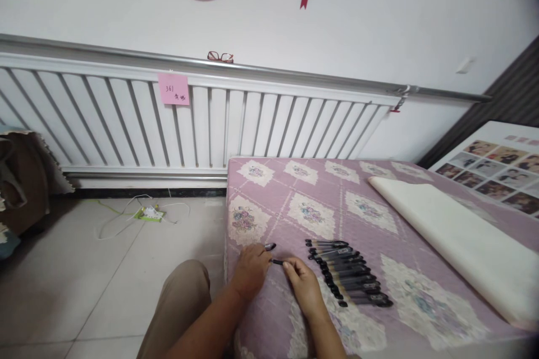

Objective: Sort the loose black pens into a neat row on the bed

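Observation:
On the floral bedspread lies a row of several pens with black ends and grey, see-through barrels. To the left of that row, my left hand is closed, with its fingers curled. A short black length of a pen shows between my two hands. The thumb and fingers of my right hand pinch its near-right end, and its other end runs into my left fingers. Just beyond my left hand a black pen cap shows; whether that hand also holds it I cannot tell.
A rolled cream sheet lies on the bed at right, by a photo board. A white radiator runs along the wall, with a pink note and glasses. A green power strip lies on the floor.

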Action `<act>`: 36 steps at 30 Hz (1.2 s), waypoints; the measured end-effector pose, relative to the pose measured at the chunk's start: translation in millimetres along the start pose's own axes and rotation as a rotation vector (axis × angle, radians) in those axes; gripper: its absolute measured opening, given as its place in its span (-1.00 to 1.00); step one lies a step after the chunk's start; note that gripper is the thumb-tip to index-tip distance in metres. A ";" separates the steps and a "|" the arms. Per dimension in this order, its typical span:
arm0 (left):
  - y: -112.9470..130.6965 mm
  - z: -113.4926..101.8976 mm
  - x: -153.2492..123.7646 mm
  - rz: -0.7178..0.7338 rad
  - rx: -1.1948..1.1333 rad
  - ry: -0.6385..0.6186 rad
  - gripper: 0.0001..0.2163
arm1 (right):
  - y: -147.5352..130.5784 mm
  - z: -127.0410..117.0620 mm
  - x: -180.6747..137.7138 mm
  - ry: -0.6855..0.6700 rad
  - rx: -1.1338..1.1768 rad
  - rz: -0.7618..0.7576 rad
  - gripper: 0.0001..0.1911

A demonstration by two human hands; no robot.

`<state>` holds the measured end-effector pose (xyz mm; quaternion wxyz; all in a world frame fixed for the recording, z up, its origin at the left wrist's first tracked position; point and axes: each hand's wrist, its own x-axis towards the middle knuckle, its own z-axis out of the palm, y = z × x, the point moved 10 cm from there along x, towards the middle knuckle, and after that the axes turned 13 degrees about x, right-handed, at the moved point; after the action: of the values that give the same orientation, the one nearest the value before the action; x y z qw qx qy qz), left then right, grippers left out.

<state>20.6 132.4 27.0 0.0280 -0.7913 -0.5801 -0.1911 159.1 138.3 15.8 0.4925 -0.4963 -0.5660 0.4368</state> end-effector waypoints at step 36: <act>-3.5 -6.7 0.6 -0.051 -0.060 -0.017 -0.86 | 3.0 0.7 -0.2 0.000 -0.018 0.007 -0.73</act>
<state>15.8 132.3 32.8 -0.0058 -0.7783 -0.5943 -0.2025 158.8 138.6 12.7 0.4864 -0.5026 -0.5681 0.4336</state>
